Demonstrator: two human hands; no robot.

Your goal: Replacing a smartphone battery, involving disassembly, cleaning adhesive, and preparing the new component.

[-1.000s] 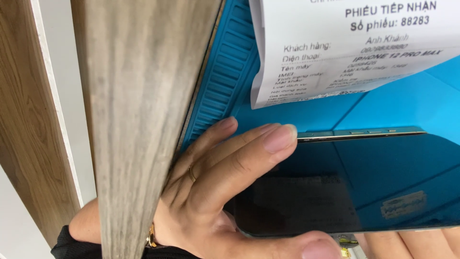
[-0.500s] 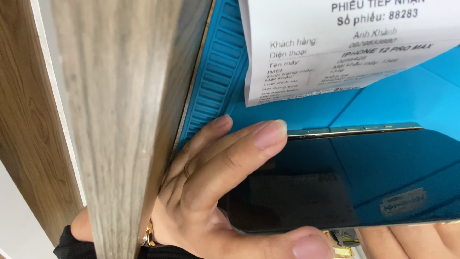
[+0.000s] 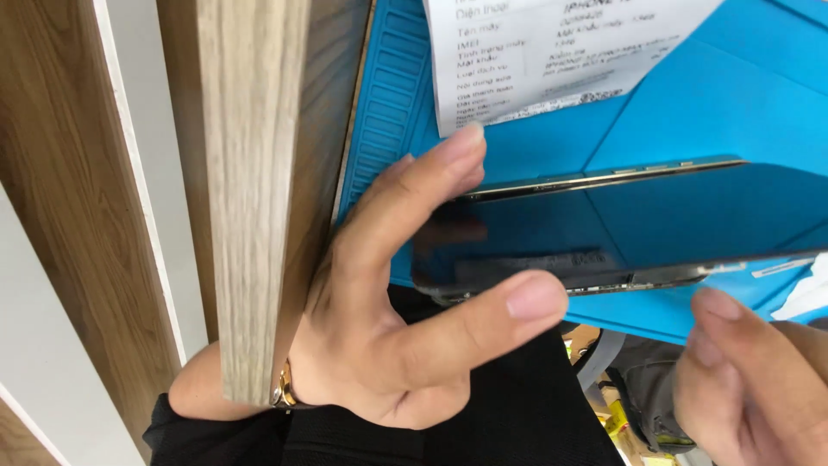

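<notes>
Head view shows the left hand (image 3: 388, 336) in a wide grip across the dark phone (image 3: 604, 229), whose long axis runs toward the nearby, loosely curled, empty right hand (image 3: 759, 380)

- The left hand (image 3: 388, 345) was bare, with short, trimmed nails that had no polish.
- A thin gold-coloured bracelet (image 3: 283, 395) with small links sat at its wrist.
- A black sleeve (image 3: 207, 431) covered the forearm below the wrist.
- The right hand (image 3: 759, 380) was bare too, its nails short and plain; its wrist lay outside the view.
</notes>
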